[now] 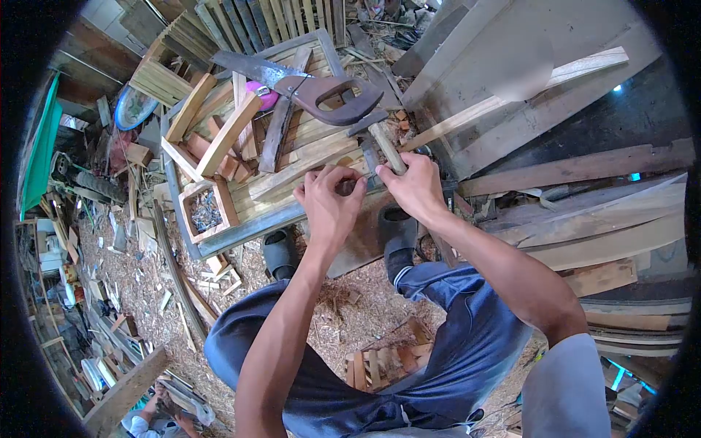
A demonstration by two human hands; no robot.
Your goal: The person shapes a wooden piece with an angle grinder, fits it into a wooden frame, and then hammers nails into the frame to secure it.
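Note:
My right hand (415, 184) is wrapped round the wooden handle of a hammer (385, 146), whose dark head lies just below the saw's grip. To its left, my left hand (332, 196) has its fingers curled and pressed together over the near edge of a low slatted worktable (252, 231); what they pinch, if anything, is too small to tell. A handsaw (321, 93) with a brown handle lies across the table above both hands. Wooden strips lie beneath it, beside a pink object (263, 95). A small wooden box of nails (206, 212) stands at the table's left corner.
A wooden frame (219, 135) sits on the table's left side. Planks (584, 219) and a long strip (511, 98) lie at the right. Wood scraps and shavings cover the floor (146, 277). Another person (157, 416) is at the lower left.

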